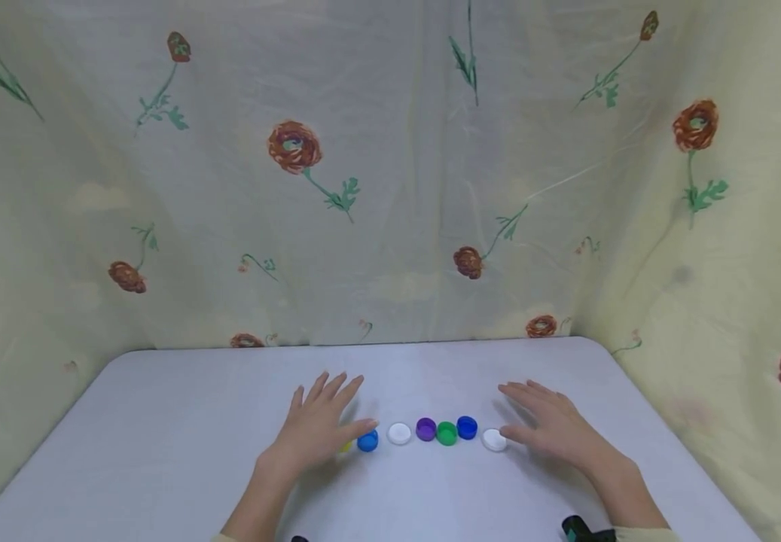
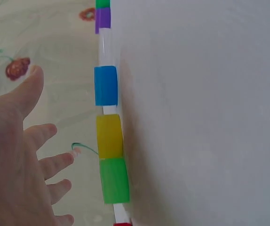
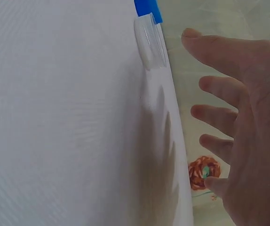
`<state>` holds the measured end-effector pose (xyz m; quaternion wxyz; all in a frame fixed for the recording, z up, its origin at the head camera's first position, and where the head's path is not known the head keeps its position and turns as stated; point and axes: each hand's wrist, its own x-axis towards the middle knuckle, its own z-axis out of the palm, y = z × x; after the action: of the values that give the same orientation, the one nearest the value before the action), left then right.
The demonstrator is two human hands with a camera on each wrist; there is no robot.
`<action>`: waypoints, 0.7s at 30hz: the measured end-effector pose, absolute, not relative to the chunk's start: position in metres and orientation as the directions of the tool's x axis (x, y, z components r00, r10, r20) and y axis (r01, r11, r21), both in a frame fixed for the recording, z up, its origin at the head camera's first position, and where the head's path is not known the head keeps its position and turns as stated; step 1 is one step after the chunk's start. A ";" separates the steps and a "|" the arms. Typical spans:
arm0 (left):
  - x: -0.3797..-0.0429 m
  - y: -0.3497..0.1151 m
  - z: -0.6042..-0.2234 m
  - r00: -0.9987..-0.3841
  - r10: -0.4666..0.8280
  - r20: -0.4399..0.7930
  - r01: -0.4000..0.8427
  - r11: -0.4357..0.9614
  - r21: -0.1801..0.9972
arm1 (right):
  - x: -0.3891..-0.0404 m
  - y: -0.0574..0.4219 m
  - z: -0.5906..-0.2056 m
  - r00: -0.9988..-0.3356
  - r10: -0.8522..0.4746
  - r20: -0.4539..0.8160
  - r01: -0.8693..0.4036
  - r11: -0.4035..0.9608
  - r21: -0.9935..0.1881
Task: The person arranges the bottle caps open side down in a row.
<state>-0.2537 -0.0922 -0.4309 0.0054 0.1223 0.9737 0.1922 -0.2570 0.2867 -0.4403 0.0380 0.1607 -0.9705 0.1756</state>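
Several plastic caps lie in a row across the white table. My left hand [image 1: 315, 429] is held over the row's left end, fingers spread and straight, gripping nothing. Its thumb overlaps a light blue cap [image 1: 367, 441] in the head view. A yellow cap [image 2: 109, 136], a light green cap [image 2: 114, 181] and a red cap [image 2: 123, 224] show in the left wrist view, mostly hidden by that hand in the head view. My right hand [image 1: 553, 425] hovers at the row's right end with extended fingers and holds nothing. Its thumb tip is right by a white cap [image 1: 494, 439].
Between the hands lie another white cap [image 1: 400, 433], a purple cap [image 1: 426, 430], a green cap [image 1: 446, 433] and a dark blue cap [image 1: 467, 427]. A flowered curtain [image 1: 390, 188] hangs behind the table [image 1: 160, 452]. Near the right wrist is a black device [image 1: 576, 527].
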 end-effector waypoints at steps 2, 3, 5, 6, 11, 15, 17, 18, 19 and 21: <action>-0.254 -0.088 -0.431 -0.965 0.257 0.046 0.254 0.887 0.385 | -0.256 0.290 -0.440 -0.945 -0.301 0.126 -0.326 0.886 -0.330; -0.254 -0.087 -0.431 -0.963 0.264 0.048 0.262 0.885 0.385 | -0.256 0.291 -0.441 -0.945 -0.303 0.123 -0.327 0.885 -0.332; -0.254 -0.083 -0.431 -0.960 0.276 0.048 0.272 0.882 0.385 | -0.256 0.292 -0.442 -0.945 -0.307 0.116 -0.328 0.881 -0.342; -0.255 -0.081 -0.432 -0.958 0.282 0.045 0.277 0.881 0.382 | -0.256 0.293 -0.443 -0.945 -0.307 0.110 -0.326 0.878 -0.350; -0.255 -0.073 -0.432 -0.955 0.295 0.032 0.287 0.890 0.354 | -0.257 0.293 -0.442 -0.954 -0.291 0.075 -0.296 0.871 -0.393; -0.254 -0.067 -0.431 -0.950 0.310 0.025 0.299 0.886 0.356 | -0.256 0.293 -0.441 -0.958 -0.281 0.062 -0.281 0.872 -0.402; -0.254 -0.064 -0.430 -0.947 0.320 0.021 0.306 0.881 0.361 | -0.255 0.294 -0.440 -0.958 -0.279 0.060 -0.279 0.872 -0.402; -0.253 -0.063 -0.430 -0.946 0.324 0.019 0.308 0.878 0.367 | -0.255 0.294 -0.440 -0.958 -0.279 0.061 -0.280 0.873 -0.400; -0.253 -0.061 -0.430 -0.945 0.326 0.016 0.309 0.877 0.369 | -0.255 0.294 -0.440 -0.958 -0.280 0.062 -0.281 0.873 -0.400; -0.252 -0.058 -0.429 -0.946 0.325 0.010 0.305 0.878 0.370 | -0.255 0.295 -0.440 -0.957 -0.282 0.068 -0.285 0.871 -0.400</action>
<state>-0.2517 -0.0585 -0.4292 0.0261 0.1627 0.9686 0.1864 -0.2551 0.2952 -0.4403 0.0037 0.1468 -0.9672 0.2074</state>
